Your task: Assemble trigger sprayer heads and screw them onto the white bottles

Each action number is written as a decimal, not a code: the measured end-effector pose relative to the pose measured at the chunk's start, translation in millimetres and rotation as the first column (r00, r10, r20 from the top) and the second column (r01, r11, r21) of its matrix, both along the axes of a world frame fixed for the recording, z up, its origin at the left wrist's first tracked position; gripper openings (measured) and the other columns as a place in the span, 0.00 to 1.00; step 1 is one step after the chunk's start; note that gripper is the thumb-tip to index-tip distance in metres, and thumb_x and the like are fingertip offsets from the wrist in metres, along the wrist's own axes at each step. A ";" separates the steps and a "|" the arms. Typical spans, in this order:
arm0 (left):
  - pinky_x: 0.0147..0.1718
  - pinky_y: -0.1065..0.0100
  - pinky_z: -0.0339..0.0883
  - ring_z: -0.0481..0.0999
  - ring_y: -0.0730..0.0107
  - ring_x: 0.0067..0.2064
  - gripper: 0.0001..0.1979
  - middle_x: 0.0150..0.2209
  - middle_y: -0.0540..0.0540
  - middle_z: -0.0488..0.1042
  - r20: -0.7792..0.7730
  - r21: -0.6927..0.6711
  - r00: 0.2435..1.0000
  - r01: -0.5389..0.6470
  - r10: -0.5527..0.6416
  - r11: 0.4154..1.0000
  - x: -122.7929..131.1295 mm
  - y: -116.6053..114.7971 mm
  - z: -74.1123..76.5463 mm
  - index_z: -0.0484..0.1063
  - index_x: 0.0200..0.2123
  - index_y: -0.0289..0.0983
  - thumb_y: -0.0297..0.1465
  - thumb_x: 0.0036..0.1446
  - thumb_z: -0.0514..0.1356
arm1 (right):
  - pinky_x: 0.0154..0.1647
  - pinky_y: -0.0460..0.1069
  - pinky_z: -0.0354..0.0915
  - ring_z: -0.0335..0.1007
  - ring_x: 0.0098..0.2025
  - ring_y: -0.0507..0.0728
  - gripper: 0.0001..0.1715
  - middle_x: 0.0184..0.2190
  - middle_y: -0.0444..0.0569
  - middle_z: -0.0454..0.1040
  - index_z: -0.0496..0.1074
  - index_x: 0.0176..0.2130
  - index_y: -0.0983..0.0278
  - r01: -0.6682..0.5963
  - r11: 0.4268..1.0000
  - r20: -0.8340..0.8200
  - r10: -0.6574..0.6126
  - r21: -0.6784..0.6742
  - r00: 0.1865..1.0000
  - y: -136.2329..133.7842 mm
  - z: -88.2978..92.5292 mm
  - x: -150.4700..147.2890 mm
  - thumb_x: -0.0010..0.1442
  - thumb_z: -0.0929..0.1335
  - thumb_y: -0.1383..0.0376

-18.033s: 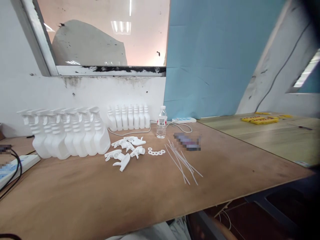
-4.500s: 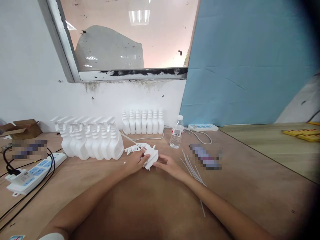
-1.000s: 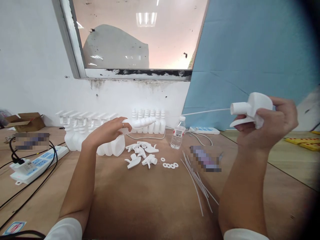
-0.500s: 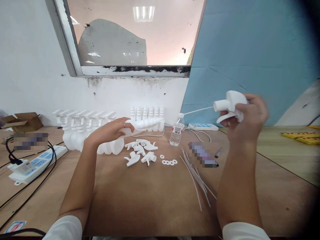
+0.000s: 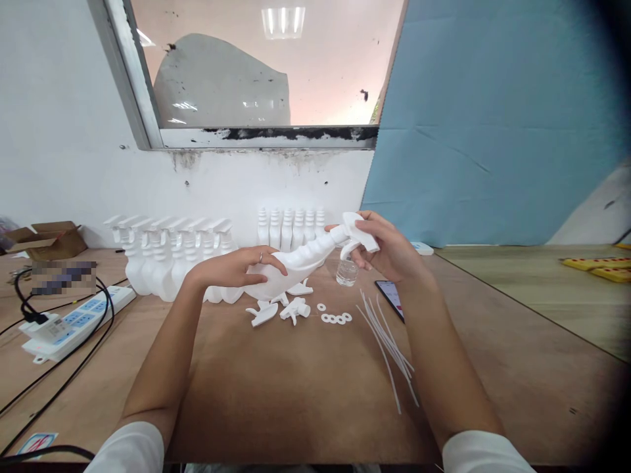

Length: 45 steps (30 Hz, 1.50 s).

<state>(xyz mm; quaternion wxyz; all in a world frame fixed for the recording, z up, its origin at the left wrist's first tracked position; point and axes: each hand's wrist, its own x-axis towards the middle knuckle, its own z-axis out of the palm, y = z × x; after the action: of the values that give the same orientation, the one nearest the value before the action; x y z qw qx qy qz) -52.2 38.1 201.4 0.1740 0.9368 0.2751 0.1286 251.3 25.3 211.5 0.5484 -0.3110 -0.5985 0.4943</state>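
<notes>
My left hand [image 5: 254, 268] is wrapped round the body of a white spray bottle [image 5: 298, 266], which is tilted with its neck up and to the right. In my right hand [image 5: 387, 246] is a white trigger sprayer head [image 5: 357, 231], its collar at the bottle's mouth; whether the threads engage I cannot tell. The dip tube is no longer visible. Beneath the bottle lie several loose trigger heads [image 5: 296, 310]. To their right are several white washers [image 5: 340, 318] and a bundle of thin white tubes [image 5: 387, 345].
Bottles with trigger heads [image 5: 170, 256] stand in a row at the left, and bare bottles [image 5: 287, 226] by the wall. A clear water bottle [image 5: 346, 271] is partly behind my right hand. A phone [image 5: 391, 295], a power strip [image 5: 81, 322] with black cables and a cardboard box [image 5: 52, 240] also lie there.
My right hand has moved left and down, bringing the trigger head to the bottle's mouth. The tube has passed out of sight. The bottle has tilted more steeply upward.
</notes>
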 end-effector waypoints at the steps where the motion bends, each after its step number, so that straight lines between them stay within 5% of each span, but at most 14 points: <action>1: 0.38 0.72 0.62 0.70 0.67 0.46 0.16 0.52 0.46 0.68 0.008 -0.020 1.000 0.021 -0.021 1.000 0.0 1.7 -0.9 0.72 0.52 0.47 0.30 0.63 0.55 | 0.10 0.45 0.55 0.64 0.15 0.49 0.16 0.36 0.53 0.80 0.66 0.37 0.63 -0.052 0.999 -0.027 0.052 -0.013 0.998 0.5 -0.1 0.9 0.54 0.72 0.57; 6: 0.39 0.71 0.65 0.69 0.66 0.49 0.19 0.59 0.45 0.63 0.003 -0.130 0.994 0.105 -0.106 0.986 7.5 9.9 -10.6 0.68 0.55 0.47 0.29 0.61 0.58 | 0.19 0.46 0.66 0.69 0.25 0.51 0.22 0.41 0.54 0.78 0.75 0.43 0.66 -0.257 0.960 -0.151 0.239 -0.111 0.959 11.4 -7.7 2.7 0.59 0.68 0.51; 14: 0.50 0.63 0.68 0.68 0.62 0.55 0.23 0.59 0.44 0.60 0.013 -0.269 0.979 0.201 -0.206 0.942 35.1 14.5 -35.7 0.64 0.55 0.46 0.24 0.57 0.60 | 0.31 0.47 0.76 0.75 0.31 0.53 0.22 0.41 0.55 0.78 0.75 0.41 0.69 -0.474 0.851 -0.220 0.429 -0.228 0.876 17.3 -19.0 -13.6 0.65 0.65 0.52; 17: 0.45 0.64 0.71 0.73 0.65 0.51 0.22 0.58 0.42 0.61 0.057 -0.392 0.976 0.213 -0.208 0.895 40.5 9.8 -37.2 0.62 0.55 0.44 0.23 0.58 0.58 | 0.39 0.46 0.76 0.78 0.35 0.54 0.18 0.41 0.57 0.78 0.73 0.41 0.70 -0.520 0.800 -0.226 0.470 -0.299 0.853 14.1 -22.5 -25.0 0.66 0.64 0.57; 21: 0.44 0.63 0.72 0.74 0.63 0.51 0.21 0.56 0.41 0.63 0.041 -0.393 0.988 0.150 -0.146 0.907 39.6 4.2 -31.3 0.62 0.54 0.41 0.27 0.58 0.62 | 0.43 0.46 0.75 0.79 0.36 0.54 0.14 0.40 0.56 0.79 0.72 0.40 0.70 -0.523 0.803 -0.213 0.479 -0.285 0.852 10.4 -25.2 -33.9 0.67 0.64 0.60; 27: 0.51 0.61 0.69 0.66 0.60 0.59 0.15 0.64 0.41 0.55 0.146 -0.244 0.979 0.173 -0.140 0.954 40.5 3.0 -25.5 0.66 0.51 0.41 0.34 0.62 0.60 | 0.41 0.49 0.76 0.78 0.34 0.54 0.16 0.39 0.55 0.79 0.72 0.42 0.69 -0.545 0.790 -0.185 0.513 -0.282 0.838 10.3 -23.5 -31.0 0.67 0.65 0.58; 31: 0.53 0.61 0.68 0.63 0.58 0.62 0.16 0.64 0.43 0.56 0.156 -0.187 0.974 0.195 -0.166 0.963 55.3 2.5 -35.9 0.67 0.53 0.43 0.37 0.63 0.59 | 0.37 0.47 0.76 0.79 0.33 0.55 0.22 0.35 0.55 0.79 0.72 0.41 0.69 -0.528 0.796 -0.143 0.509 -0.296 0.849 11.7 -24.4 -30.4 0.65 0.65 0.52; 38: 0.43 0.63 0.69 0.70 0.62 0.48 0.11 0.50 0.42 0.67 0.096 -0.029 0.993 0.064 -0.061 0.998 79.5 8.8 -61.5 0.66 0.48 0.39 0.32 0.63 0.57 | 0.21 0.47 0.73 0.70 0.22 0.51 0.22 0.27 0.45 0.76 0.70 0.40 0.65 -0.467 0.861 -0.104 0.455 -0.202 0.884 10.5 -26.3 -30.2 0.57 0.72 0.50; 42: 0.42 0.66 0.67 0.67 0.62 0.50 0.09 0.52 0.43 0.64 0.066 0.011 0.995 0.078 -0.078 0.997 70.1 9.0 -53.0 0.67 0.46 0.40 0.31 0.62 0.58 | 0.23 0.43 0.71 0.70 0.24 0.48 0.16 0.24 0.44 0.74 0.70 0.35 0.66 -0.469 0.864 -0.079 0.463 -0.180 0.883 9.5 -25.1 -29.9 0.53 0.76 0.59; 45: 0.42 0.67 0.67 0.68 0.64 0.47 0.07 0.49 0.45 0.66 0.000 -0.044 0.997 0.073 -0.073 0.996 59.0 5.4 -41.2 0.68 0.45 0.40 0.32 0.63 0.57 | 0.13 0.41 0.61 0.65 0.17 0.47 0.16 0.19 0.41 0.71 0.70 0.35 0.67 -0.402 0.901 0.078 0.419 -0.164 0.905 8.6 -27.2 -33.2 0.52 0.76 0.61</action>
<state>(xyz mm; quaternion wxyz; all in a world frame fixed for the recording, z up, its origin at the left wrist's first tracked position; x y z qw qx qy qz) 6.7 43.6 160.1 0.1990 0.9423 0.2434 0.1153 218.1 33.9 184.2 0.3737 -0.2436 -0.6430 0.6226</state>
